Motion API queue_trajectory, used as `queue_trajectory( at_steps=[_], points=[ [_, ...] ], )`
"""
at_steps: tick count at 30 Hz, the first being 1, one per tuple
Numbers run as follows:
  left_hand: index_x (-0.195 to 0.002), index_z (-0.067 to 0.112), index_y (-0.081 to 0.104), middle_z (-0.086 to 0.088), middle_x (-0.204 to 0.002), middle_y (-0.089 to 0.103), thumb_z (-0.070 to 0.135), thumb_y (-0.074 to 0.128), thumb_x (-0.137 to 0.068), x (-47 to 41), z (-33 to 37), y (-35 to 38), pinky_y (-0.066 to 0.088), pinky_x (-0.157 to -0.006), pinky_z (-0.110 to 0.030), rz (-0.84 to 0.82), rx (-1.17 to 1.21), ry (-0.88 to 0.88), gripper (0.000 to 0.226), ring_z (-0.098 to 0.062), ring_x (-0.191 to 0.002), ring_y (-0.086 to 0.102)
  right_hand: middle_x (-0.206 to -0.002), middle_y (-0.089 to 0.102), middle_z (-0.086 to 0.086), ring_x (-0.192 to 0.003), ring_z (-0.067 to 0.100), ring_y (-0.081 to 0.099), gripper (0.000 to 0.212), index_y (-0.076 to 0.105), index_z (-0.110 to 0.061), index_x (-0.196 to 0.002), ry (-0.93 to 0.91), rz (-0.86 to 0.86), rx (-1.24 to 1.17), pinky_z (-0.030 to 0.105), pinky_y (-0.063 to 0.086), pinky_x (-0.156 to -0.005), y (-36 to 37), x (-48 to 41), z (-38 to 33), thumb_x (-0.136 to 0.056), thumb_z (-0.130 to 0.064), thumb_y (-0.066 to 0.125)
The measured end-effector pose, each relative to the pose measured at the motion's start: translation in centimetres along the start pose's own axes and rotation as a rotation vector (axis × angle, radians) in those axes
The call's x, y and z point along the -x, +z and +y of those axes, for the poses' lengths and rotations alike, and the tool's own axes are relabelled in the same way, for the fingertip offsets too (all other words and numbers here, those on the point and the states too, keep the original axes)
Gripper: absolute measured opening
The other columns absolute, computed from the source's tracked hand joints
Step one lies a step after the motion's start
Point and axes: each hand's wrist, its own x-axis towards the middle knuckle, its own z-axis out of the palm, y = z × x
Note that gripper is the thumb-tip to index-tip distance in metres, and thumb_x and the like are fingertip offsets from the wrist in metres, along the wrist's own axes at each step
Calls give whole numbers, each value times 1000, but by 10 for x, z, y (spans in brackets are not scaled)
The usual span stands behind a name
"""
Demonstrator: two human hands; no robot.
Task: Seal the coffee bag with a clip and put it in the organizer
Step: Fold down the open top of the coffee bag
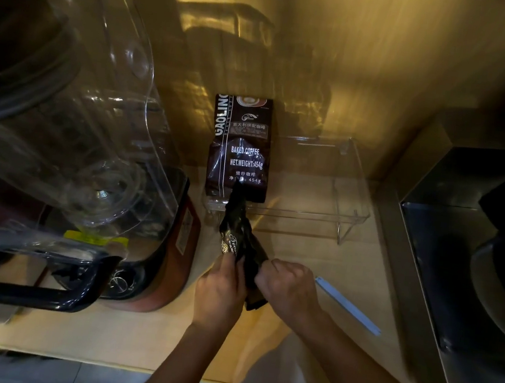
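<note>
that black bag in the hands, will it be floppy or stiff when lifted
Probably floppy: the bag is creased and crumpled where the left hand and right hand squeeze it. Its upper part looks thin and twisted, so it may sag. It likely crinkles rather than slips, but how full it is cannot be seen.

Just one view here, a head-worn wide-angle cam looking forward and steeply down at a wooden counter [138, 336]. It sits close, with both forearms coming in from 6 o'clock. Fisheye bends the edges hard: a blender [60, 136] bulges at 9 o'clock, a steel appliance [460, 248] fills 3 o'clock, the wall panel [389, 49] fills 12. No second view to overlap.
</note>
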Motion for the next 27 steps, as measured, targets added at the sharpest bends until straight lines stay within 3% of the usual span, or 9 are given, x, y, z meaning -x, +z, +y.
queue_trajectory(
  at_steps=[3,7,9,13,17,19,21,24,27],
  points=[
    [-76,3,53,-13,-56,61,0,67,-75,2,0,-2,30,-36,-20,5,-42,78,15,-30,-37,55,-43,54,3,-37,18,50,20,52,-11,-53,7,-21,-27,22,40,-35,1,5,4,-68,-9,65],
    [-76,2,56,-15,-56,63,14,53,-75,4,7,3,44,-37,-30,-68,-89,128,12,-32,-42,57,-68,65,7,-60,22,62,21,62,-8,-81,119,-99,-77,28,51,-51,-5,-3,11,-66,-14,74],
    [-78,2,55,-19,-59,64,15,49,-82,2,10,7,45,-44,-35,-102,-95,92,15,-36,-47,59,-63,64,5,-56,22,61,5,62,-9,-71,-12,-102,-29,23,48,-49,-9,-11,13,-67,-10,63],
    [-81,5,52,-20,-71,65,17,48,-89,0,15,13,38,-55,-34,-116,-10,27,15,-38,-64,60,-59,63,6,-55,21,61,22,60,-7,-61,32,-127,-163,20,43,-43,-14,-14,20,-68,-12,40],
    [-69,19,52,3,-59,54,37,63,-81,-3,18,5,38,-54,-33,-91,269,3,24,-18,-59,54,-99,66,20,-94,31,59,16,66,2,-90,326,-219,-454,38,47,-77,-10,-13,44,-81,4,53],
    [-78,25,53,6,-70,56,34,68,-77,-12,10,0,41,-58,-26,-40,481,-97,17,-13,-69,54,-94,67,23,-89,33,61,14,67,5,-86,370,-213,-509,36,45,-75,-13,-11,57,-81,8,54],
    [-98,27,51,0,-97,58,26,72,-74,-28,-4,-5,47,-73,-30,-9,583,-258,32,-18,-91,55,-86,67,23,-81,33,63,15,67,7,-79,374,-200,-579,38,47,-71,-16,-8,65,-78,13,54],
    [-125,32,35,-8,-133,45,10,74,-71,-52,-18,-10,43,-97,-53,-282,784,-379,70,-27,-120,44,-80,65,21,-73,30,62,21,66,5,-78,483,-223,-745,40,50,-63,-18,-5,75,-78,17,48],
    [-130,27,36,-9,-133,47,-2,69,-73,-61,-16,-7,46,-96,-52,-458,847,-237,71,-26,-123,44,-86,65,28,-73,26,63,24,68,3,-81,637,-223,-928,36,48,-63,-21,-8,80,-80,15,48]
  ],
)
